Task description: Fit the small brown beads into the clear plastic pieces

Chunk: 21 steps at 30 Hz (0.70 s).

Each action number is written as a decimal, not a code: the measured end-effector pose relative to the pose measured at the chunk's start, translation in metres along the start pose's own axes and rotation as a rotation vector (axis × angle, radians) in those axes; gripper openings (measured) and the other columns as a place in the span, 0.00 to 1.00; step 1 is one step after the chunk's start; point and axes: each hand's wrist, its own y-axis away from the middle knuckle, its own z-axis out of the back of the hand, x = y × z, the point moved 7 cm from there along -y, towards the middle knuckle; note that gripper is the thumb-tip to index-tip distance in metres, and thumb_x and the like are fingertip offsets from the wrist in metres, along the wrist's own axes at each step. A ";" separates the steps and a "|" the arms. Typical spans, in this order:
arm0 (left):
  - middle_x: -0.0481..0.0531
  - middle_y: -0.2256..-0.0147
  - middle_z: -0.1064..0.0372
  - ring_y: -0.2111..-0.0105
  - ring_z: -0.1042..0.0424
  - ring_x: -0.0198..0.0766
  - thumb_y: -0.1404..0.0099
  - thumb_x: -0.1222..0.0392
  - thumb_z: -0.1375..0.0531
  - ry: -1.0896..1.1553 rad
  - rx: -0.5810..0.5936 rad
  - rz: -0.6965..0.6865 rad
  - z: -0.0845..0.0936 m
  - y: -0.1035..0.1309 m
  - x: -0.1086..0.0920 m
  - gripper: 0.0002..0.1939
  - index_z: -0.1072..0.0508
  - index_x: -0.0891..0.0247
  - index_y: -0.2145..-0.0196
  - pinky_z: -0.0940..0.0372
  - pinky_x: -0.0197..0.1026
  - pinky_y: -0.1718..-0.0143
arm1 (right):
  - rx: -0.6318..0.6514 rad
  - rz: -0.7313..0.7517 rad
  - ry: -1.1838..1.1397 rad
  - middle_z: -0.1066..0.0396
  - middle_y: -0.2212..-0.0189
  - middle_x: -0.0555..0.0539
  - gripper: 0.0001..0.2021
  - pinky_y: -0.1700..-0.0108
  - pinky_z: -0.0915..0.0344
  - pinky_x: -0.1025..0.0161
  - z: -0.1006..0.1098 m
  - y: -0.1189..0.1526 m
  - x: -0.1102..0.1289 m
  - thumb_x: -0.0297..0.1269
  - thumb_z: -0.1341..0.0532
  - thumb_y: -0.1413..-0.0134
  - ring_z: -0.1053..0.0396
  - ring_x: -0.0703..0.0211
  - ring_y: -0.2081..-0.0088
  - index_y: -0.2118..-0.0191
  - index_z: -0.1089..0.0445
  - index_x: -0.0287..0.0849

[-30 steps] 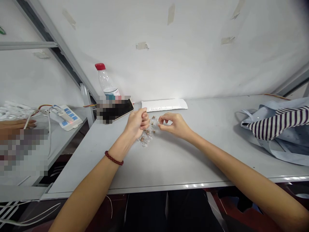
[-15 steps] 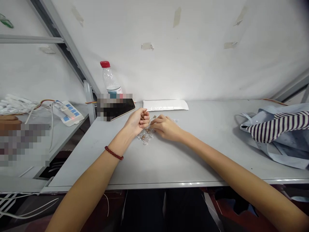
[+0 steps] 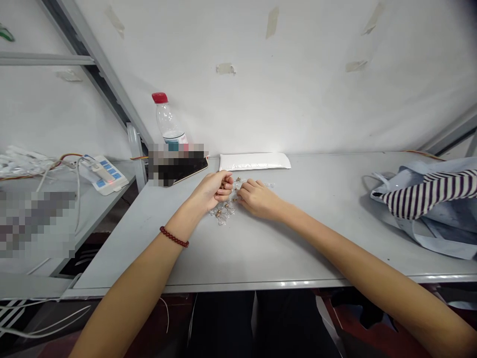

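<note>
On the grey table lies a small pile of clear pieces with brass-coloured bits [image 3: 222, 214], too small to name. My left hand [image 3: 218, 188], with a dark red bead bracelet [image 3: 174, 237] on the wrist, is turned on its side at the pile's left. Its fingers are curled in, and whatever they hold is hidden. From the right, my right hand [image 3: 257, 199] reaches palm down, fingertips bent together at the pile's edge. What lies between those fingertips cannot be seen. A few more clear bits [image 3: 270, 185] lie just behind the right hand.
A white padded packet [image 3: 255, 161] lies against the wall. Left of it are a dark phone [image 3: 188, 169] and a clear bottle with a red cap [image 3: 166, 119]. A bag with striped cloth [image 3: 421, 199] sits at the right. A power strip [image 3: 108, 174] is on the neighbouring table.
My right hand has shifted slightly and its fingers are more tucked in. The left hand stays curled beside the pile. The other person's hand at the far left has gone from view.
</note>
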 end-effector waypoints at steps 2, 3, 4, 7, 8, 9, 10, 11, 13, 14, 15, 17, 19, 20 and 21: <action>0.43 0.85 0.49 0.90 0.55 0.22 0.40 0.64 0.44 -0.081 -0.022 -0.015 0.000 0.001 0.001 0.13 0.37 0.66 0.82 0.60 0.27 0.93 | -0.024 -0.006 0.040 0.31 0.66 0.38 0.13 0.63 0.49 0.59 0.000 0.002 -0.004 0.30 0.50 0.36 0.41 0.52 0.63 0.62 0.29 0.33; 0.43 0.85 0.49 0.90 0.55 0.22 0.40 0.63 0.44 -0.117 -0.036 -0.023 0.000 0.001 0.002 0.14 0.37 0.66 0.82 0.61 0.27 0.92 | -0.040 -0.008 0.048 0.31 0.66 0.38 0.13 0.63 0.48 0.59 0.000 0.003 -0.007 0.29 0.50 0.36 0.41 0.52 0.64 0.63 0.29 0.33; 0.43 0.85 0.49 0.91 0.55 0.22 0.40 0.62 0.43 -0.152 -0.053 -0.027 0.000 0.002 0.003 0.15 0.37 0.66 0.83 0.61 0.27 0.92 | -0.058 -0.007 0.046 0.31 0.67 0.38 0.13 0.63 0.48 0.59 0.001 0.004 -0.009 0.28 0.50 0.37 0.41 0.52 0.64 0.64 0.29 0.33; 0.42 0.88 0.52 0.91 0.57 0.22 0.39 0.57 0.42 -0.267 -0.097 -0.005 0.001 0.004 0.008 0.19 0.38 0.65 0.84 0.64 0.27 0.92 | -0.132 -0.004 0.001 0.32 0.69 0.38 0.14 0.62 0.46 0.59 0.007 0.005 -0.015 0.27 0.51 0.36 0.42 0.53 0.66 0.65 0.29 0.33; 0.41 0.88 0.54 0.92 0.58 0.22 0.39 0.55 0.41 -0.299 -0.097 0.018 0.001 0.004 0.011 0.20 0.38 0.65 0.85 0.65 0.28 0.92 | -0.166 0.001 -0.014 0.32 0.70 0.39 0.15 0.63 0.45 0.59 0.010 0.006 -0.015 0.28 0.52 0.36 0.43 0.53 0.66 0.66 0.29 0.34; 0.41 0.89 0.56 0.92 0.59 0.22 0.40 0.53 0.40 -0.322 -0.081 0.047 0.000 0.004 0.014 0.21 0.38 0.65 0.85 0.67 0.28 0.92 | -0.205 0.010 -0.027 0.33 0.70 0.39 0.16 0.63 0.44 0.59 0.014 0.006 -0.014 0.28 0.53 0.35 0.43 0.54 0.67 0.66 0.30 0.34; 0.40 0.88 0.57 0.92 0.60 0.22 0.40 0.51 0.40 -0.333 -0.051 0.069 -0.002 0.005 0.017 0.22 0.38 0.64 0.85 0.67 0.28 0.92 | -0.248 0.022 -0.038 0.33 0.71 0.39 0.17 0.63 0.44 0.58 0.019 0.006 -0.013 0.28 0.55 0.35 0.44 0.54 0.67 0.66 0.30 0.35; 0.40 0.88 0.57 0.92 0.60 0.22 0.40 0.51 0.40 -0.334 -0.017 0.078 -0.004 0.005 0.018 0.23 0.39 0.64 0.86 0.68 0.28 0.91 | -0.290 0.035 -0.053 0.33 0.70 0.40 0.17 0.63 0.43 0.58 0.023 0.007 -0.011 0.28 0.56 0.35 0.44 0.54 0.67 0.66 0.30 0.35; 0.40 0.87 0.58 0.91 0.59 0.21 0.39 0.53 0.40 -0.310 0.054 0.049 -0.010 0.007 0.015 0.23 0.40 0.64 0.86 0.67 0.28 0.91 | -0.366 0.057 -0.108 0.33 0.69 0.40 0.17 0.63 0.42 0.57 0.031 0.008 -0.007 0.27 0.57 0.35 0.43 0.53 0.66 0.64 0.31 0.36; 0.40 0.86 0.58 0.91 0.59 0.21 0.38 0.55 0.41 -0.291 0.085 0.026 -0.012 0.009 0.013 0.23 0.41 0.64 0.86 0.66 0.27 0.90 | -0.399 0.055 -0.150 0.33 0.68 0.40 0.17 0.62 0.41 0.57 0.034 0.009 -0.006 0.27 0.57 0.35 0.42 0.53 0.65 0.63 0.31 0.37; 0.41 0.86 0.58 0.90 0.59 0.21 0.37 0.57 0.41 -0.269 0.111 0.007 -0.015 0.010 0.010 0.23 0.42 0.63 0.86 0.66 0.27 0.90 | -0.426 0.043 -0.202 0.33 0.68 0.40 0.15 0.62 0.41 0.56 0.038 0.010 -0.006 0.28 0.56 0.35 0.41 0.53 0.65 0.62 0.31 0.38; 0.41 0.85 0.58 0.89 0.60 0.21 0.36 0.57 0.42 -0.237 0.160 -0.001 -0.019 0.014 0.007 0.22 0.42 0.63 0.85 0.65 0.28 0.89 | -0.465 -0.008 -0.335 0.32 0.69 0.42 0.13 0.62 0.40 0.57 0.045 0.012 -0.010 0.31 0.53 0.35 0.40 0.54 0.65 0.61 0.31 0.38; 0.41 0.85 0.58 0.89 0.60 0.22 0.35 0.55 0.44 -0.241 0.202 0.003 -0.023 0.016 0.006 0.22 0.41 0.63 0.84 0.64 0.29 0.89 | -0.455 -0.086 -0.512 0.31 0.71 0.44 0.11 0.64 0.40 0.59 0.047 0.013 -0.017 0.33 0.50 0.36 0.38 0.57 0.67 0.62 0.31 0.39; 0.41 0.85 0.58 0.89 0.60 0.22 0.35 0.54 0.44 -0.254 0.192 -0.028 -0.022 0.015 0.004 0.23 0.42 0.63 0.84 0.64 0.29 0.89 | -0.429 -0.128 -0.601 0.31 0.71 0.45 0.11 0.65 0.40 0.61 0.047 0.013 -0.021 0.33 0.50 0.37 0.37 0.58 0.68 0.63 0.31 0.39; 0.41 0.85 0.58 0.88 0.60 0.22 0.36 0.55 0.43 -0.265 0.145 -0.094 -0.019 0.014 -0.002 0.23 0.43 0.63 0.85 0.64 0.29 0.89 | -0.398 -0.169 -0.666 0.30 0.71 0.46 0.10 0.65 0.41 0.61 0.044 0.013 -0.025 0.33 0.49 0.38 0.36 0.59 0.69 0.63 0.31 0.39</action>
